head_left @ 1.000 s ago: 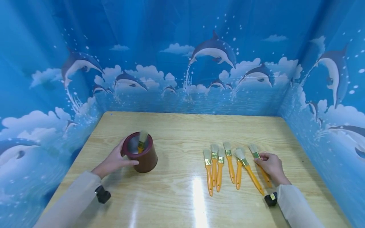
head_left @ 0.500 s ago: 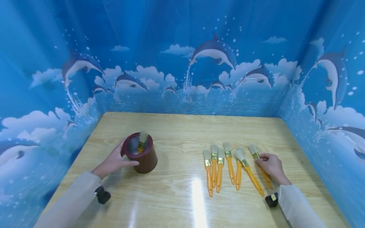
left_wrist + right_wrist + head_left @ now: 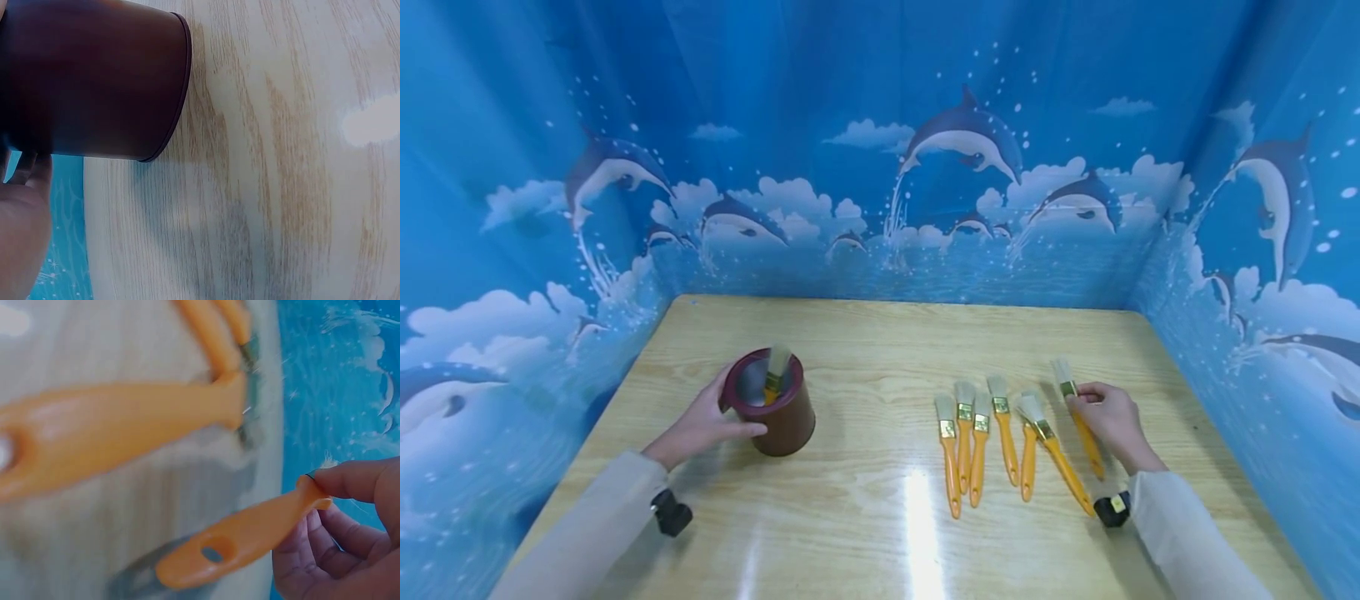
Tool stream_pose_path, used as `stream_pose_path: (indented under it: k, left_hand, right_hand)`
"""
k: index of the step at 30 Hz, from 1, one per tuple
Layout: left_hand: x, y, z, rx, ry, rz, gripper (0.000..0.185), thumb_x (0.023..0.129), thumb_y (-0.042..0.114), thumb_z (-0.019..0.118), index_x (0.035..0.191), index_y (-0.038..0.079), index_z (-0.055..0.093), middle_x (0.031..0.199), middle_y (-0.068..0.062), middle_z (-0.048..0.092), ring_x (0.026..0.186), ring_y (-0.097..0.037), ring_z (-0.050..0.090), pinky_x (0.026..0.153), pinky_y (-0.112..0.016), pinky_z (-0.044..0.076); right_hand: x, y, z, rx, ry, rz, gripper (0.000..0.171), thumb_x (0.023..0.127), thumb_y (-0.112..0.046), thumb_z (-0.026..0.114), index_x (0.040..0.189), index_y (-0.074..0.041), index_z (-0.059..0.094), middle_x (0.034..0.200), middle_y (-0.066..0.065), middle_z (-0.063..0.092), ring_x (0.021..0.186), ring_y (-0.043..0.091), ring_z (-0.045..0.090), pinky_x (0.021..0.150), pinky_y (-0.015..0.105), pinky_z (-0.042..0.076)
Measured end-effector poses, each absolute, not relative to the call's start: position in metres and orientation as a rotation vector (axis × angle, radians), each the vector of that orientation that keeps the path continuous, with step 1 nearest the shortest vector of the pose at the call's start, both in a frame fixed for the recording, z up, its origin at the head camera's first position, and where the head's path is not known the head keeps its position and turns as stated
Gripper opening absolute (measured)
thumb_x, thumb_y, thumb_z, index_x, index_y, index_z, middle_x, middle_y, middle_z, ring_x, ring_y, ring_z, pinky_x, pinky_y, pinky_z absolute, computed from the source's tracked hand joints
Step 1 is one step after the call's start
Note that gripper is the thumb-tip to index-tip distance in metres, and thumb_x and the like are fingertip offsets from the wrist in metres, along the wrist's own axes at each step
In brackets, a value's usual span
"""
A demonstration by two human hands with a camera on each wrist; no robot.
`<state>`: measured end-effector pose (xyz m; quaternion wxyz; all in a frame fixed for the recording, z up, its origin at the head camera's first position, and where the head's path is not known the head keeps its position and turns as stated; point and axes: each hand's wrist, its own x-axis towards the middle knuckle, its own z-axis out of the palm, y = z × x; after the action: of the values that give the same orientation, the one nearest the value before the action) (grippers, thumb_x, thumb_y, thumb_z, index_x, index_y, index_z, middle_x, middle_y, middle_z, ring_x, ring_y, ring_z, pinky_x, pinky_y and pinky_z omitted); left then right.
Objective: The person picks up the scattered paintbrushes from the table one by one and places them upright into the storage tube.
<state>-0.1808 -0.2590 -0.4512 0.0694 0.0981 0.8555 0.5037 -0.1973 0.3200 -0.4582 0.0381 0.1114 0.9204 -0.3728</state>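
Left hand: left hand (image 3: 700, 423) curled round the brown cup (image 3: 777, 408), thumb on the near wall; at 9 o'clock on the wooden table (image 3: 880, 333).
Cup contents: one brush in the cup (image 3: 773, 375), bristles up.
Right hand: right hand (image 3: 1108, 421) pinches the rightmost paintbrush (image 3: 1078, 417) at its ferrule, at 3 o'clock; the right wrist view shows its orange handle raised above the table.
Loose brushes: row of five brushes (image 3: 992, 442) lying flat just left of the held one, bristles toward 12 o'clock.

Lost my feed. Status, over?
Left hand grips cup. Right hand pinches brush, lifted. Six brushes alongside.
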Motion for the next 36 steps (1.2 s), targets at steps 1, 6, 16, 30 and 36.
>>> stream_pose_path:
  k: [1,6,16,30,36]
  left_hand:
    - [-0.181,-0.259,-0.451,0.295,2.579,1.511,0.103,0.074,0.029,0.084,0.153,0.014,0.020,0.152,-0.014,0.031,0.139,-0.036,0.029,0.109,-0.062,0.028]
    - [-0.181,-0.259,-0.451,0.294,2.590,1.493,0.104,0.073,0.032,0.084,0.153,0.015,0.019,0.153,-0.013,0.030,0.140,-0.036,0.028,0.108,-0.063,0.028]
    - [-0.181,-0.258,-0.450,0.276,2.595,1.480,0.106,0.071,0.033,0.085,0.153,0.013,0.020,0.153,-0.014,0.031,0.140,-0.037,0.028,0.109,-0.063,0.028]
    - [-0.182,-0.258,-0.451,0.262,2.587,1.467,0.107,0.071,0.033,0.085,0.153,0.011,0.019,0.154,-0.015,0.029,0.140,-0.039,0.026,0.109,-0.064,0.025]
    - [-0.182,-0.258,-0.450,0.268,2.577,1.476,0.107,0.071,0.032,0.085,0.152,0.011,0.021,0.153,-0.015,0.031,0.140,-0.038,0.027,0.109,-0.063,0.027]
  right_hand:
    - [-0.199,0.317,-0.455,0.333,2.807,-1.164,0.044,0.094,-0.027,0.060,0.122,0.007,0.058,0.103,0.017,0.062,0.082,0.020,0.058,0.062,0.026,0.050]
    - [-0.209,0.300,-0.442,0.293,2.750,-1.291,0.044,0.094,-0.023,0.059,0.124,0.008,0.055,0.104,0.015,0.060,0.082,0.015,0.058,0.069,0.028,0.055]
    - [-0.225,0.248,-0.423,0.207,2.585,-1.498,0.040,0.095,-0.019,0.059,0.125,0.008,0.051,0.103,0.012,0.056,0.078,0.011,0.061,0.080,0.037,0.058]
    - [-0.234,0.172,-0.405,0.029,2.402,-1.682,0.034,0.094,-0.016,0.062,0.121,0.004,0.055,0.101,0.011,0.057,0.083,0.017,0.062,0.076,0.030,0.059]
    - [-0.231,0.138,-0.389,-0.079,2.327,-1.756,0.033,0.092,-0.015,0.064,0.118,0.003,0.056,0.102,0.011,0.059,0.088,0.018,0.062,0.079,0.031,0.058]
